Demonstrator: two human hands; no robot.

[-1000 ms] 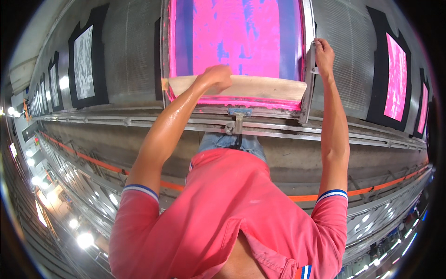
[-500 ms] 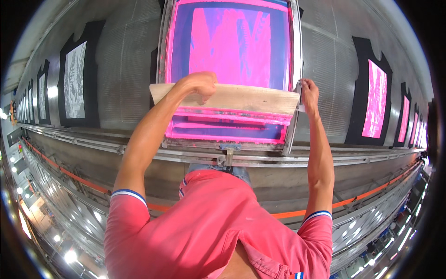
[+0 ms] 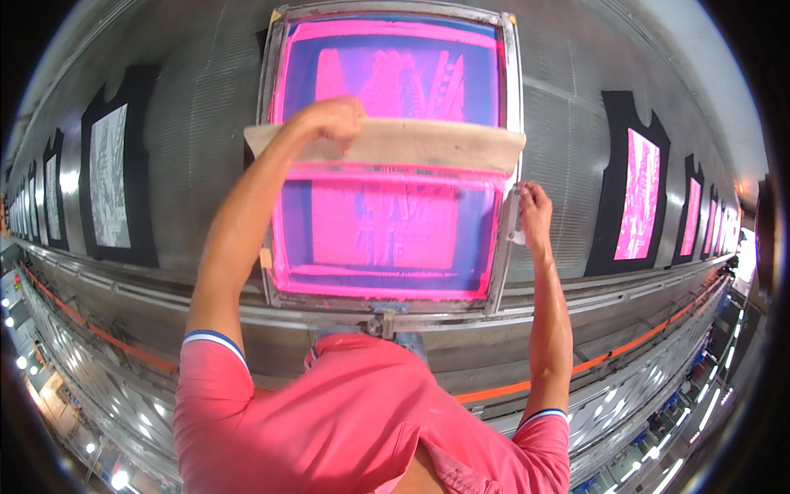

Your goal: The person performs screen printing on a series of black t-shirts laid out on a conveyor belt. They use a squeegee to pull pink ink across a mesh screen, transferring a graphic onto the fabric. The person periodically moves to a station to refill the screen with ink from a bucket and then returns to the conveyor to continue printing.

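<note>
A screen-printing frame lies before me, its blue mesh smeared with bright pink ink. Across the middle of the screen stretches a squeegee with a wide wooden handle, and pink ink lines its lower edge. My left hand is closed over the left part of that handle. On the frame's right side, my right hand is closed at the metal edge, next to a small pale metal piece; the fingers partly hide what they grip.
Black garment pieces with pink prints lie in a row to the right on the long grey table. Similar black pieces with grey-white prints lie to the left. A metal rail and an orange bar run along the near side.
With my left hand on it, the squeegee has moved away from me, from the screen's near part to its middle, uncovering pink-inked mesh. My right hand stays at the frame's side. The view has shifted.
</note>
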